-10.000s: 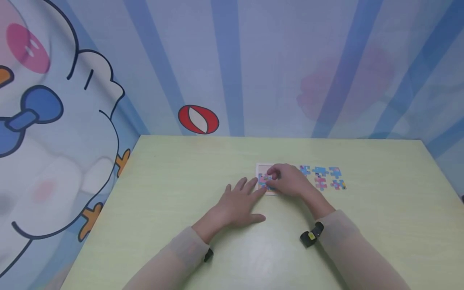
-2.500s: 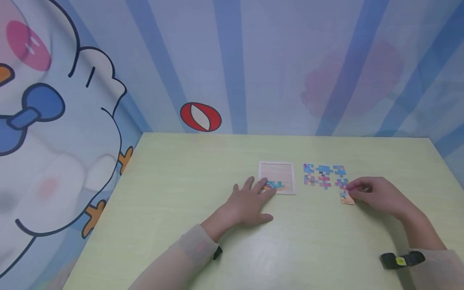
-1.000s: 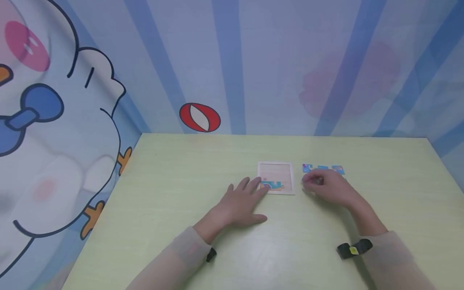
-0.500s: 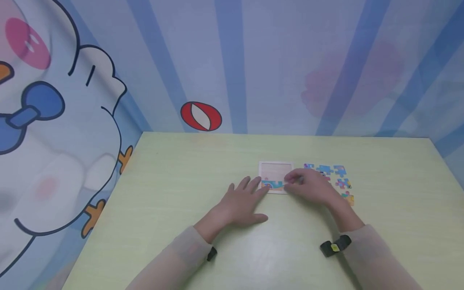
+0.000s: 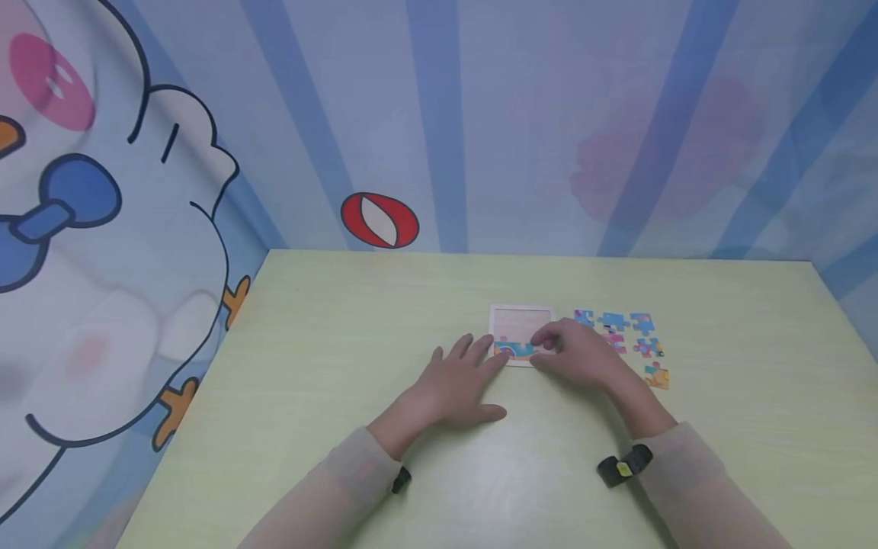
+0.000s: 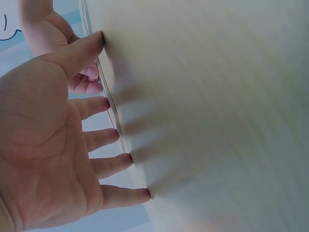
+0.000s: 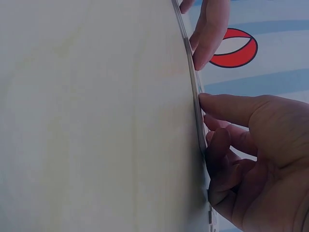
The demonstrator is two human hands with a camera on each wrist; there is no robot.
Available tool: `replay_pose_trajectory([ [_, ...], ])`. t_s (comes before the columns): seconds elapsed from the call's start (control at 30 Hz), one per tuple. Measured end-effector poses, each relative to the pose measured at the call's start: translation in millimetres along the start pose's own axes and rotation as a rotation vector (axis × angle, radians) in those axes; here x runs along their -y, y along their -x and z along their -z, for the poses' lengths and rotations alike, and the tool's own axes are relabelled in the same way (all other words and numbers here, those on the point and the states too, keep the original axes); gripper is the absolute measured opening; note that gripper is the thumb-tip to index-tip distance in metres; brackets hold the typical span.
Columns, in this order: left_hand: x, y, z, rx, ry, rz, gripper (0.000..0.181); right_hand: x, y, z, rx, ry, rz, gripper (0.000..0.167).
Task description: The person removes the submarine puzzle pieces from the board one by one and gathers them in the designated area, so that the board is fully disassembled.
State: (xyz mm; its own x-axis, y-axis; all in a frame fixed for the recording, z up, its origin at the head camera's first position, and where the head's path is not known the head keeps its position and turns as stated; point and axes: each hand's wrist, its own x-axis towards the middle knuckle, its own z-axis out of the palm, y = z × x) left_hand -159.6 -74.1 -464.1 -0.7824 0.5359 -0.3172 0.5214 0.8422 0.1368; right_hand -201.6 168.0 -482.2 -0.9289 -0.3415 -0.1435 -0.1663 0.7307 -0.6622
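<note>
A small square puzzle frame (image 5: pixel 521 308) lies on the table, its upper part a bare pinkish backing. Along its bottom edge sits a teal and orange puzzle piece (image 5: pixel 514 350). My right hand (image 5: pixel 579 357) is at the frame's lower right corner, thumb and index finger pinching the right end of that piece; the contact is partly hidden. In the right wrist view the other fingers of this hand are curled. My left hand (image 5: pixel 456 389) rests flat with fingers spread, fingertips at the frame's lower left. In the left wrist view its fingers (image 6: pixel 104 166) look straight.
Right of the frame lie several loose puzzle pieces (image 5: pixel 613 321) in rough rows, some behind my right hand. One yellow and pink piece (image 5: pixel 657 376) lies lowest. The pale table (image 5: pixel 384 297) ends at a printed wall (image 5: pixel 507 152).
Pieces seen in the frame ten seconds ago have left it, and more lie at right. My right hand came left from the loose pieces to the frame. My left hand stays nearly still.
</note>
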Motion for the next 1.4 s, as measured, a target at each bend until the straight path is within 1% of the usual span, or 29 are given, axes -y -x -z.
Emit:
replay_pose_trajectory([
  [0.03,-0.1,0.1,0.3,0.001,0.001,0.0,0.087,1,0.5,0,0.001,-0.002,0.01,0.03],
  [0.57,1.9,-2.4,-3.5,-0.009,0.0,-0.003,0.087,4,1.7,1,-0.014,-0.034,0.006,0.024],
  [1.0,2.4,-1.7,-3.7,-0.01,-0.001,-0.001,0.087,1,0.4,4,-0.027,-0.072,0.051,0.012],
  [1.2,0.8,-0.9,-1.3,0.005,0.006,0.009,0.087,-5,1.9,5,-0.029,-0.092,0.053,0.015],
  [1.4,0.5,-1.3,-1.3,0.003,-0.002,0.011,0.086,-17,8.8,14,-0.019,-0.089,0.016,0.019],
])
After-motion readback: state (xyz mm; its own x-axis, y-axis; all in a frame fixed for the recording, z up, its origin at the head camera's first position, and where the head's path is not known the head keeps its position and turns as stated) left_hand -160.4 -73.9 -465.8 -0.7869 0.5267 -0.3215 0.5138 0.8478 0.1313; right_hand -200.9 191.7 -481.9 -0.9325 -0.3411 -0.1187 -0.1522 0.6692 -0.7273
